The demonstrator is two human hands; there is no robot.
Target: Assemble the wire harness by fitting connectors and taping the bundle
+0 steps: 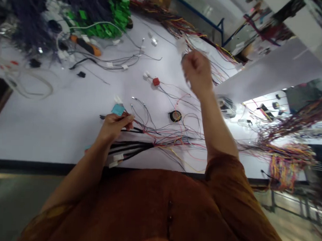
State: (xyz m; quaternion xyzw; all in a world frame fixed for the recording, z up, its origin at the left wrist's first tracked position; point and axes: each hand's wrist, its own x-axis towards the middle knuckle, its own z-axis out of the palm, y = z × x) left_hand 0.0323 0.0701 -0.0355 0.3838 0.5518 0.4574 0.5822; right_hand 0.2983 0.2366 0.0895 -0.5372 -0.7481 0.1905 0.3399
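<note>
My left hand (113, 127) is closed on several thin wires of a wiring harness, just below a light blue connector (118, 109). The black-sleeved branches (133, 145) of the harness lie beside and under that hand, with white connectors (118, 157) at their ends. Farther out, my right hand (197, 70) is raised over the table with its fingers curled, slightly blurred. Whether anything is in those fingers I cannot make out. Close to it lie loose wires and a clear plastic bag (181, 45). A red connector (156, 81) on thin wires rests between the hands.
A black tape roll (175, 116) lies among the wires. At the back left are an orange-and-black tool (85, 45), green connectors (101, 23) and dark wire bundles (29, 22). Long wire bundles (178, 23) run along the far edge; more (290, 154) lie at right.
</note>
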